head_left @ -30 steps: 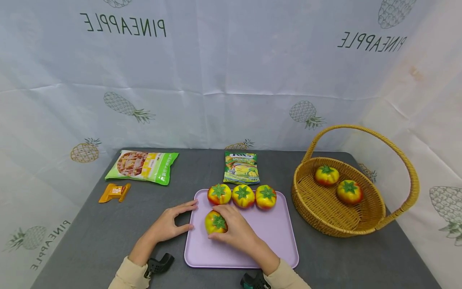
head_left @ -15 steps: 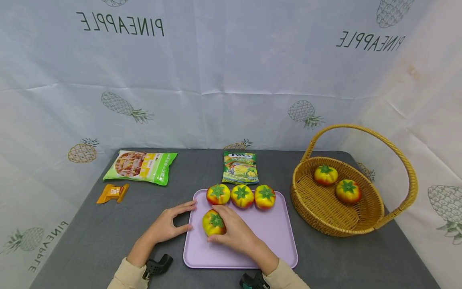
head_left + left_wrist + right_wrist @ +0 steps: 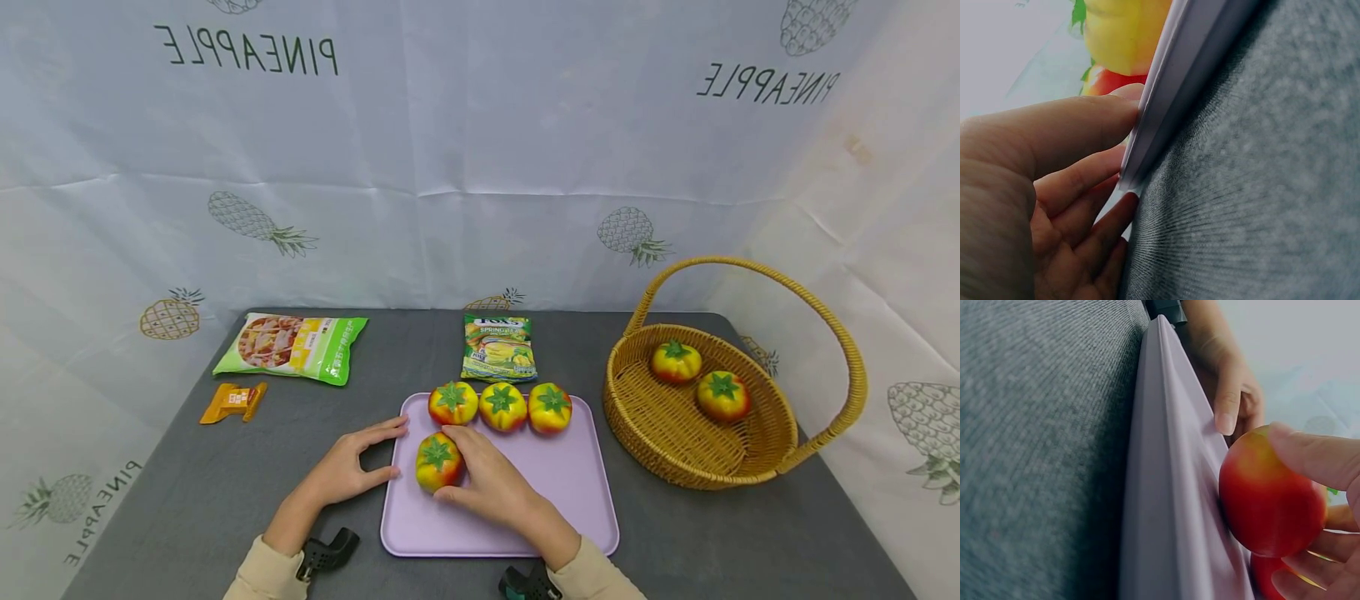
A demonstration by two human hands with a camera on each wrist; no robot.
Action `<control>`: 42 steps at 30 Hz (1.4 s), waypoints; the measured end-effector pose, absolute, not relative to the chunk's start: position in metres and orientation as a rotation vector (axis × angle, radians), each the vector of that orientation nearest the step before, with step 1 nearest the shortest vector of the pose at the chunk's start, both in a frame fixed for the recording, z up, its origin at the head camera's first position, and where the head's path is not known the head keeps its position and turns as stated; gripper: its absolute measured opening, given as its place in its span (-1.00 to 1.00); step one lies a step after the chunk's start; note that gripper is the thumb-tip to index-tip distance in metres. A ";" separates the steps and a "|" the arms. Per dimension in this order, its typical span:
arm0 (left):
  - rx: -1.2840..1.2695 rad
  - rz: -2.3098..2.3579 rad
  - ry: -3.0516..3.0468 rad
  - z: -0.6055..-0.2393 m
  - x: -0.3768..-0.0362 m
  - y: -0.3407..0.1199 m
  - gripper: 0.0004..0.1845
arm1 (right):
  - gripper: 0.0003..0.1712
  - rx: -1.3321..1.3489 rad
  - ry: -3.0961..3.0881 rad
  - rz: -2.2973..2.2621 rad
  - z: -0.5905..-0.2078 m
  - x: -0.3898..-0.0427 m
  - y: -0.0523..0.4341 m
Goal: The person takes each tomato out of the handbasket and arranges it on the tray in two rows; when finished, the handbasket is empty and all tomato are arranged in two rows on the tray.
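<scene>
A red-and-yellow persimmon [image 3: 438, 463] with a green star-shaped calyx is on the left part of the lilac tray [image 3: 525, 525]. My right hand [image 3: 491, 485] grips it from the right, thumb on the near side and fingers on the far side, as the right wrist view also shows around the persimmon [image 3: 1269, 494]. My left hand [image 3: 351, 467] rests against the tray's left edge, thumb and index finger spread apart and touching the rim. Three more persimmons [image 3: 502, 407] sit in a row along the tray's back edge.
At the right stands a wicker basket [image 3: 626, 425] with a tall handle and two persimmons [image 3: 723, 397] inside. Behind the tray lies a green candy bag [image 3: 498, 348]. A larger green food bag [image 3: 292, 346] and a small orange packet [image 3: 233, 402] lie at the left.
The gripped persimmon has shifted slightly left on the tray and turned, so its red side and calyx show more. My left hand has stayed at the tray edge.
</scene>
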State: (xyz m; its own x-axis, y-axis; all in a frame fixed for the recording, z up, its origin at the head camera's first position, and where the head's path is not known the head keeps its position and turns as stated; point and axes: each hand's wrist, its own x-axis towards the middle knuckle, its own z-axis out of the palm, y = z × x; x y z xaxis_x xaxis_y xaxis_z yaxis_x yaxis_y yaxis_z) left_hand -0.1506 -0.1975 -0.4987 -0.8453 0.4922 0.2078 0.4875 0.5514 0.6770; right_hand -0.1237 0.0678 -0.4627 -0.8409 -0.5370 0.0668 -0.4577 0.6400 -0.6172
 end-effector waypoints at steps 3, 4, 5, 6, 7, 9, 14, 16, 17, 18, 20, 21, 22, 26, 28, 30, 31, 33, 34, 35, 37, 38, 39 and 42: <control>0.874 1.200 2.765 -0.499 -0.151 -0.198 -0.44 | -0.06 -0.833 2.727 -0.973 -0.461 -0.123 0.068; 0.875 1.199 2.767 -0.500 -0.151 -0.198 -0.44 | -0.06 -0.838 2.729 -0.970 -0.460 -0.123 0.068; 0.876 1.198 2.769 -0.500 -0.151 -0.198 -0.44 | -0.06 -0.840 2.730 -0.965 -0.460 -0.123 0.068; 0.878 1.198 2.772 -0.500 -0.151 -0.198 -0.44 | -0.06 -0.845 2.734 -0.962 -0.460 -0.122 0.068; 0.886 1.200 2.775 -0.500 -0.151 -0.198 -0.44 | -0.05 -0.853 2.740 -0.958 -0.460 -0.122 0.069; 0.903 1.202 2.786 -0.501 -0.151 -0.198 -0.44 | -0.05 -0.872 2.759 -0.946 -0.459 -0.121 0.069; 0.924 1.199 2.806 -0.503 -0.151 -0.198 -0.45 | -0.04 -0.900 2.793 -0.924 -0.458 -0.119 0.070; 0.918 1.196 2.805 -0.503 -0.151 -0.198 -0.45 | -0.03 -0.897 2.791 -0.919 -0.456 -0.118 0.071; 0.916 1.197 2.803 -0.503 -0.151 -0.198 -0.45 | -0.03 -0.898 2.789 -0.918 -0.454 -0.118 0.071; 0.914 1.197 2.802 -0.502 -0.151 -0.198 -0.44 | -0.03 -0.897 2.785 -0.919 -0.452 -0.118 0.072; 0.916 1.195 2.804 -0.502 -0.151 -0.199 -0.44 | -0.02 -0.885 2.778 -0.935 -0.448 -0.118 0.075; 0.919 1.196 2.804 -0.502 -0.151 -0.198 -0.44 | -0.02 -0.875 2.777 -0.941 -0.445 -0.119 0.076; 0.922 1.196 2.806 -0.502 -0.151 -0.198 -0.45 | -0.02 -0.862 2.776 -0.957 -0.441 -0.119 0.079; 0.930 1.198 2.808 -0.502 -0.152 -0.198 -0.44 | -0.03 -0.800 2.820 -1.036 -0.427 -0.124 0.093; 0.921 1.196 2.805 -0.502 -0.152 -0.198 -0.44 | -0.04 -0.757 2.868 -1.072 -0.420 -0.127 0.105; 0.915 1.197 2.800 -0.503 -0.152 -0.198 -0.44 | -0.05 -0.721 2.927 -1.094 -0.413 -0.131 0.118; 0.914 1.200 2.797 -0.503 -0.151 -0.198 -0.44 | -0.06 -0.693 2.960 -1.088 -0.409 -0.133 0.126; 0.909 1.201 2.796 -0.503 -0.151 -0.198 -0.44 | -0.06 -0.640 3.021 -1.075 -0.402 -0.138 0.142; 0.911 1.203 2.797 -0.503 -0.151 -0.198 -0.44 | -0.07 -0.619 3.049 -1.069 -0.398 -0.141 0.151; 0.911 1.206 2.797 -0.503 -0.151 -0.198 -0.44 | -0.07 -0.593 3.074 -1.054 -0.395 -0.143 0.159; 0.909 1.207 2.797 -0.503 -0.151 -0.198 -0.44 | -0.07 -0.532 3.115 -1.039 -0.388 -0.147 0.176; 0.907 1.204 2.798 -0.503 -0.151 -0.198 -0.44 | -0.07 -0.508 3.128 -1.041 -0.385 -0.149 0.185; 0.906 1.201 2.798 -0.502 -0.151 -0.198 -0.43 | -0.07 -0.477 3.138 -1.041 -0.382 -0.150 0.193; 0.911 1.195 2.802 -0.501 -0.152 -0.198 -0.43 | -0.07 -0.368 3.144 -1.046 -0.372 -0.156 0.218</control>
